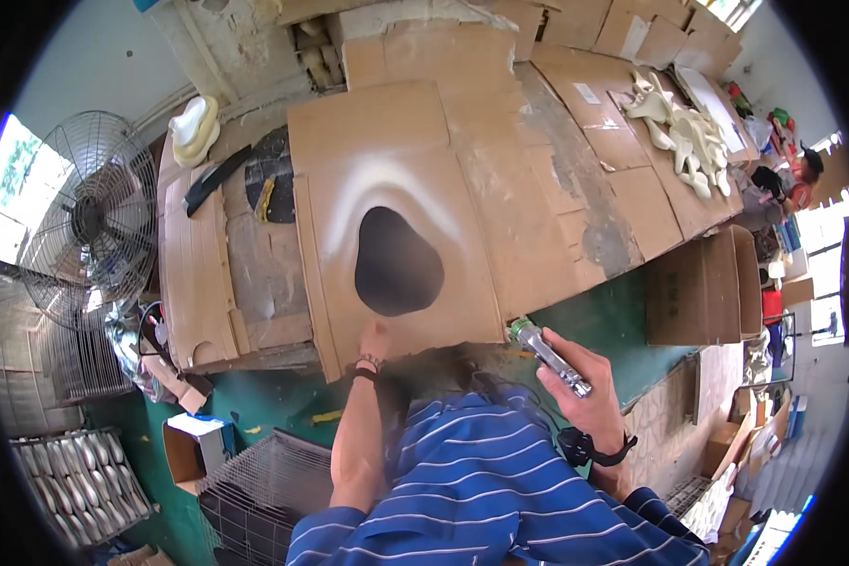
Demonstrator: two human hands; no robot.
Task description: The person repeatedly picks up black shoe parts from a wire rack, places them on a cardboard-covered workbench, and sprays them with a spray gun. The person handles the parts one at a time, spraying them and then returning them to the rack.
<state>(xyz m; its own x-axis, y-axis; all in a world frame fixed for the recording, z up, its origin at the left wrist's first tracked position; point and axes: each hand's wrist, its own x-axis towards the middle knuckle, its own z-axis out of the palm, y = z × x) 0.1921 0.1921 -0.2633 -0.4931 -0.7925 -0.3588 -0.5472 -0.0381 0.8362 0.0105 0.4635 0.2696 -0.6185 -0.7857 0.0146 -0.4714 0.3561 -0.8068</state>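
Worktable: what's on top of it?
Cardboard, with cream parts at far right, a white-and-cream item at far left and a black strip near it. What lies beneath the cardboard is covered.

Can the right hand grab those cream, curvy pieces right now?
Probably not: the right hand grips a shiny silver cylinder with a green end, and the cream, curvy pieces lie well away, toward the far right of the brown, cardboard-covered table.

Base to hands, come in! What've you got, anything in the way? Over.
Right hand: gripping silver tube, green-tipped. Left hand: at near edge of cardboard, grip unclear. Dark patch on cardboard: nothing seen covering it.
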